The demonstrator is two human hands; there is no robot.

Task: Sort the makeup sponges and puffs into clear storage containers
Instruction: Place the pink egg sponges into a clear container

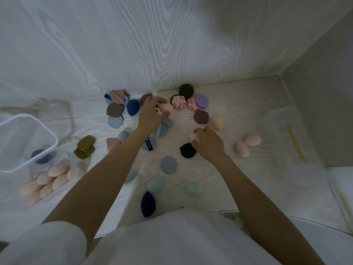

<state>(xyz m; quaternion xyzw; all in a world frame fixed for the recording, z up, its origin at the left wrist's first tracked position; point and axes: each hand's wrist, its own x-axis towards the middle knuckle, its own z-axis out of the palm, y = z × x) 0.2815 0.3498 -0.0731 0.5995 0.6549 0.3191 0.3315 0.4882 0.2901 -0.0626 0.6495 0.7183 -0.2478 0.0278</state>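
Note:
Sponges and puffs in several colours lie scattered over the pale table [238, 169]. My left hand [152, 115] reaches to the far middle and grips a peach egg-shaped sponge [165, 108]. My right hand [209, 142] is nearer and to the right, its fingers curled round another peach sponge [193, 137], next to a black puff [188, 150]. At the left, a clear container [51, 134] holds a dark blue sponge [41, 156]. In front of it sits a clear tub filled with several peach sponges [55, 176].
Two peach sponges [248, 145] lie at the right, another peach sponge [217, 122] by a brown puff [201, 116]. A navy sponge [148, 204] and mint sponges [155, 184] sit near me. A clear lid with a yellow strip [296, 144] lies far right. Walls close the back and right.

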